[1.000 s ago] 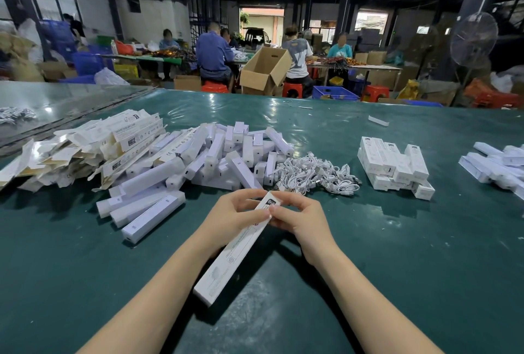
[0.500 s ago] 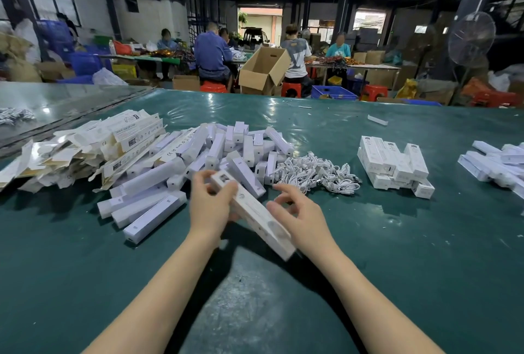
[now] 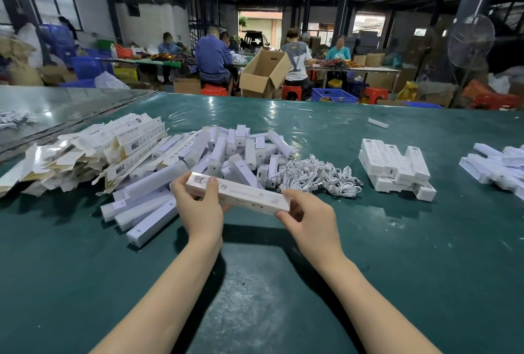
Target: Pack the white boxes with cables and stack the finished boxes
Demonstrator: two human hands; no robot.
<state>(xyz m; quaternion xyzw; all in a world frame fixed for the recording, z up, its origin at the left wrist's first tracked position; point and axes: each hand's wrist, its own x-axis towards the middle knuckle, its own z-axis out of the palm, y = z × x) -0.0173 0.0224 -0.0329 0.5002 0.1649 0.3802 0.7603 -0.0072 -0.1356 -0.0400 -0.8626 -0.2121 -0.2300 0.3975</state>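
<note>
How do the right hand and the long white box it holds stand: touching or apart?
Touching. The head view shows the right hand pinching the right end of the white box, with its thumb on the near edge, while the left hand grips the other end.

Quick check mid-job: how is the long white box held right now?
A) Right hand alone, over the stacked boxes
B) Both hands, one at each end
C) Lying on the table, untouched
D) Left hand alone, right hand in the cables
B: the left hand grips one end of the long white box and the right hand pinches the other, in front of the cable pile.
</note>
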